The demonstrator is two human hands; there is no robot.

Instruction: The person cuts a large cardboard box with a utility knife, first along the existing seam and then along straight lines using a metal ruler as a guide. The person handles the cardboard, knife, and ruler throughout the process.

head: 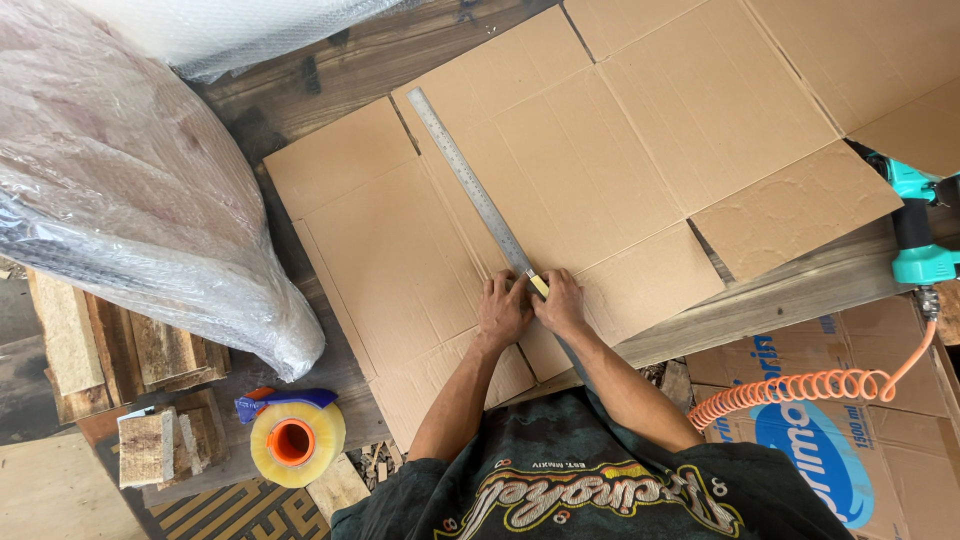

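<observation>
A flattened brown cardboard sheet (560, 190), creased into panels, covers the rough wooden table (330, 70) in the middle of the frame. A long steel ruler (470, 185) lies slantwise on it. At lower centre the left hand (503, 312) presses flat on the ruler's near end, fingers spread, gripping nothing. The right hand (560, 303), just beside it, is clenched around a yellow cutter (538, 284). A tape roll (296, 441) sits lower left

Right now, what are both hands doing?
Left hand: pressing the metal ruler onto the cardboard.
Right hand: closed on a yellow cutter.
</observation>
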